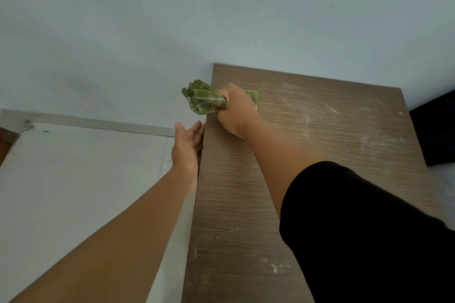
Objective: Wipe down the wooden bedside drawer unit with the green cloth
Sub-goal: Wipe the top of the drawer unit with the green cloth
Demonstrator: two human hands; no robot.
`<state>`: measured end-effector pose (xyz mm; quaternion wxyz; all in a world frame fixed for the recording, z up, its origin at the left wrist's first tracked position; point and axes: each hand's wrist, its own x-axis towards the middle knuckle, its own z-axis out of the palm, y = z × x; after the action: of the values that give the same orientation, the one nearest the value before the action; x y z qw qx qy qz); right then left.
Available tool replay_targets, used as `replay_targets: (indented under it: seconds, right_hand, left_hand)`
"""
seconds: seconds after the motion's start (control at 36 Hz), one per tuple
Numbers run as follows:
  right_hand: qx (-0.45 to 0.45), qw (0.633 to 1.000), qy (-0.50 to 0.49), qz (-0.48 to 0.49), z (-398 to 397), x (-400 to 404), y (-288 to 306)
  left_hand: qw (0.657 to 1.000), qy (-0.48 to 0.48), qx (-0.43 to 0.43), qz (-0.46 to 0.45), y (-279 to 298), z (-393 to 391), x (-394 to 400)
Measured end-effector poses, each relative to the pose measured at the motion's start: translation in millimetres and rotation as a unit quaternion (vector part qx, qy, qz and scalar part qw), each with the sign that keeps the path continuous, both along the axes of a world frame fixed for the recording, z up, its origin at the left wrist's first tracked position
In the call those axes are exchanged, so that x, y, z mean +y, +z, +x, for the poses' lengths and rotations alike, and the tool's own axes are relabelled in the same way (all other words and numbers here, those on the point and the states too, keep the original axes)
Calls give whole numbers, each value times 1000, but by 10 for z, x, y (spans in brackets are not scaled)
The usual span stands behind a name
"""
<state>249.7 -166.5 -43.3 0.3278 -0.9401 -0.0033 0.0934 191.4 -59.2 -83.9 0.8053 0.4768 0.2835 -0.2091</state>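
Observation:
The wooden bedside drawer unit (pixel 320 135) fills the right half of the view, seen from above, its brown top streaked with pale dust. My right hand (pixel 236 110) grips the bunched green cloth (pixel 202 98) and presses it on the top near the far left corner; part of the cloth sticks out past the left edge. My left hand (pixel 188 147) lies flat with straight fingers against the unit's left side, just below the top edge. The drawer fronts are out of sight.
A pale blue wall (pixel 221 12) stands behind the unit. White floor tiles (pixel 81 179) with a grey skirting strip lie to the left. A dark object (pixel 435 130) sits against the unit's right side.

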Motion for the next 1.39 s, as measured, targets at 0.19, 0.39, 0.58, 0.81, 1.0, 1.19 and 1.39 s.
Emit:
replay_targets:
  seconds: [0.19,0.39,0.58,0.81,1.0,1.19,1.39]
  right_hand:
    - [-1,1000,19,7,-453,69,-76]
    - [39,999,32,-8,-1082,188,-122]
    - [65,997,50,5,-1811,304,-59]
    - [82,994,76,9,-2471,392,-37]
    - [88,991,101,15,-2968,429,-55]
    - [89,990,105,33,-3295,435,-46]
    - [94,990,101,29,-3523,449,-26]
  left_hand:
    - [998,-19,21,-62,69,-268,136]
    - [997,-22,36,-68,210,-546,301]
    - [994,-36,92,-42,353,-981,430]
    - [986,-106,115,55,442,-1405,510]
    - [973,-143,103,147,525,-1585,495]
    - [977,-130,97,141,607,-1755,438]
    - [977,-124,83,152,689,-1918,373]
